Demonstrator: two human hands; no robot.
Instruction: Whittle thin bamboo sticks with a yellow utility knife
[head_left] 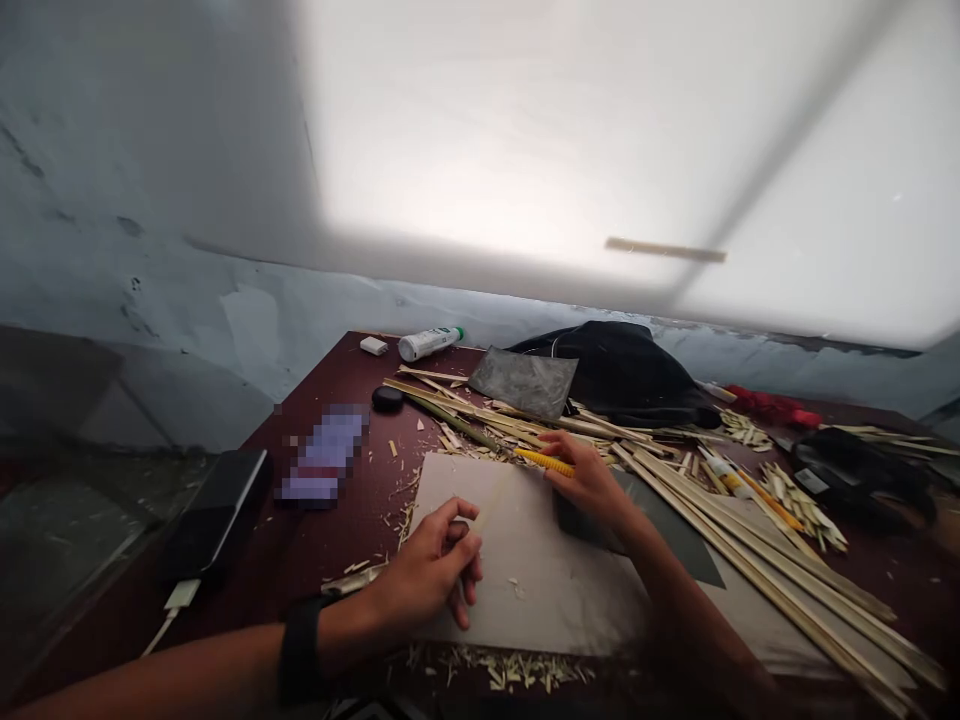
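My left hand (442,560), with a black band on its wrist, is over the left part of a pale board (547,610). Its fingers are curled, and a thin, pale bamboo strip (493,505) sticks out from between thumb and forefinger, hard to make out against the board. At the board's far right, my right hand (581,480) grips a yellow, ribbed utility knife (544,461), whose tip points left. Under my right forearm lies a dark green sheet (667,535). A few small shavings (516,588) rest on the board.
Long bamboo strips (765,560) lie along the right. A grey plate (525,382) leans near black cloth (622,370). A white bottle (429,344), black oval case (387,400), blurred-out purple item (326,455) and cabled power bank (214,515) stand left. Shavings litter the dark red table (300,560).
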